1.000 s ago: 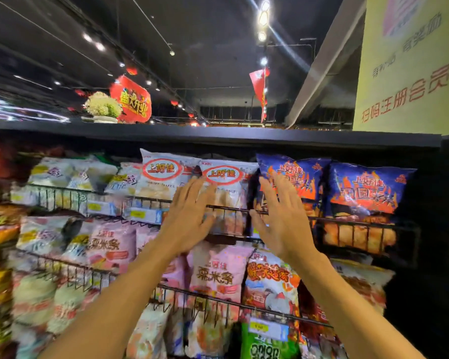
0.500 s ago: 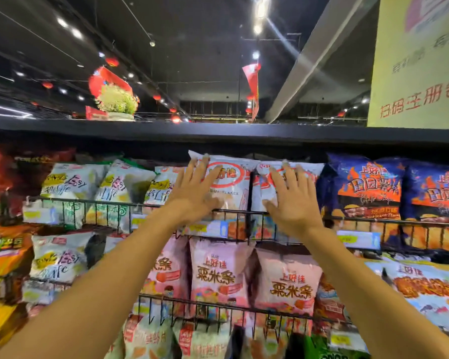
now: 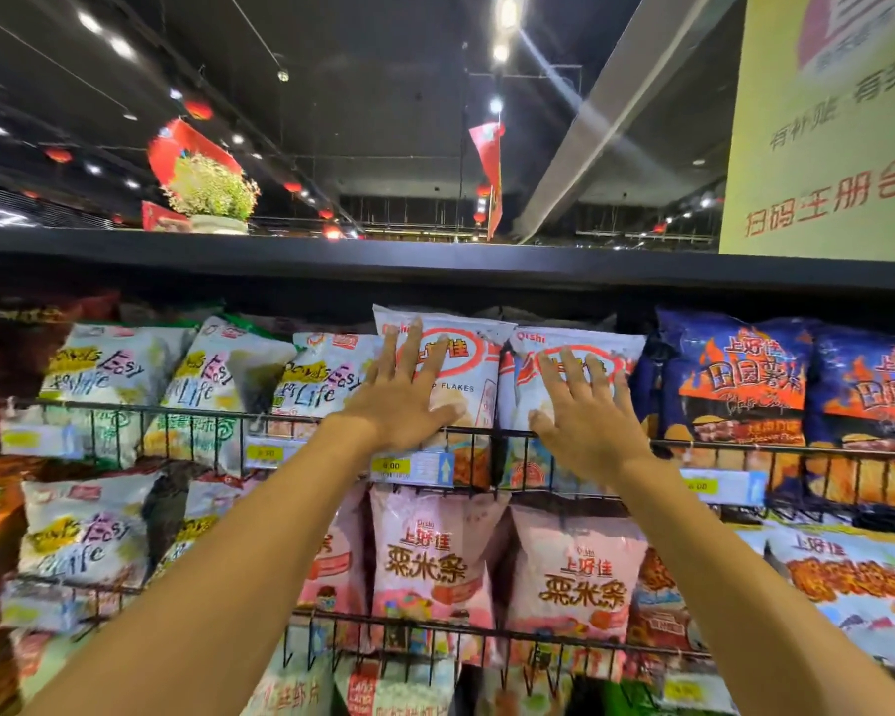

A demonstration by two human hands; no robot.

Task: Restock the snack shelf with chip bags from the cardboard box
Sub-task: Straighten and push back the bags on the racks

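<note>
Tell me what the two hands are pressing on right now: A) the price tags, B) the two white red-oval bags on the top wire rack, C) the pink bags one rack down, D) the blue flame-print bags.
B: the left hand lies flat on the left white bag and the right hand on the right white bag, fingers straight.

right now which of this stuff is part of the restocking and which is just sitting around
Part of the job:
left hand flat on the left white chip bag
right hand flat on the right white chip bag
wire shelf holding both bags
(cardboard box not in view)

Just there:
blue chip bags
pink chip bags
price tag
potted plant
yellow sign
</note>
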